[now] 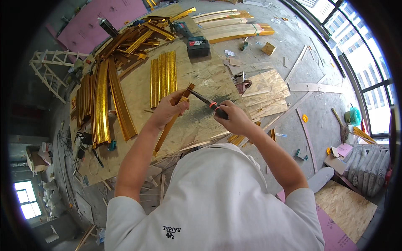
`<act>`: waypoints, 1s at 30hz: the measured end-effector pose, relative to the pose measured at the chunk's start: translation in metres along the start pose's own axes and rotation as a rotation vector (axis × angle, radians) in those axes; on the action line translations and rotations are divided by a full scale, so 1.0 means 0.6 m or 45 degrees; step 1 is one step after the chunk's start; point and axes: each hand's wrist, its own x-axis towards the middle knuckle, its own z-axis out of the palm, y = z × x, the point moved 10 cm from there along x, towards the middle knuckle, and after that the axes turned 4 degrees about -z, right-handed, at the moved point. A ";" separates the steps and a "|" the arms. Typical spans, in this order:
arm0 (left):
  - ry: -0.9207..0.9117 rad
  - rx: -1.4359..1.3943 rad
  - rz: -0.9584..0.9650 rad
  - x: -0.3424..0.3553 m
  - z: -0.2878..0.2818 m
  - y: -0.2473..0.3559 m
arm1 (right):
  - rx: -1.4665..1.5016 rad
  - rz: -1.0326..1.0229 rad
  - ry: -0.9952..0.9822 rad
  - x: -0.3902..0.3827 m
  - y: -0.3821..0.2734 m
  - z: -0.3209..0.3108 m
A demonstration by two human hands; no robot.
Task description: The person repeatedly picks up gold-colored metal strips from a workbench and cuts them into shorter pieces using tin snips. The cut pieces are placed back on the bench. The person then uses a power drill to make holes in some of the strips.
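Note:
My left hand grips a narrow gold-finished moulding strip at its upper part; the strip slants down toward me over the plywood work surface. Wrapped round the black-and-red handle of a long, narrow tool is my right hand. The tool’s slim end touches the strip just above my left fingers; its exact kind is unclear. Just beyond my left hand lies a row of shiny gold strips, and longer gold-brown strips lie to the left.
A cordless power tool and jumbled mouldings are at the back, with bundled strips beyond. A saw-like tool sits right of the work surface. Scraps, a broom and boards are on the floor at right.

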 end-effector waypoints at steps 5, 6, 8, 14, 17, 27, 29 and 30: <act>-0.004 -0.014 0.064 -0.007 0.006 0.012 | -0.009 -0.085 0.014 -0.005 -0.021 -0.018; -0.001 -0.019 0.067 -0.008 0.005 0.013 | -0.006 -0.123 0.042 -0.006 -0.022 -0.020; -0.007 -0.004 0.092 -0.012 0.012 0.025 | -0.009 -0.166 0.067 -0.007 -0.025 -0.023; 0.071 -0.001 0.114 -0.026 0.011 0.039 | -0.085 -0.161 0.031 -0.006 -0.037 -0.027; 0.102 -0.006 0.121 -0.031 0.009 0.043 | -0.076 -0.141 -0.002 -0.005 -0.041 -0.027; 0.166 -0.021 0.135 -0.035 -0.003 0.039 | -0.100 -0.139 0.015 0.001 -0.052 -0.029; 0.157 0.005 0.128 -0.034 -0.004 0.040 | -0.095 -0.145 -0.001 0.001 -0.055 -0.029; 0.153 0.018 0.125 -0.034 -0.004 0.042 | -0.094 -0.157 -0.014 0.000 -0.055 -0.029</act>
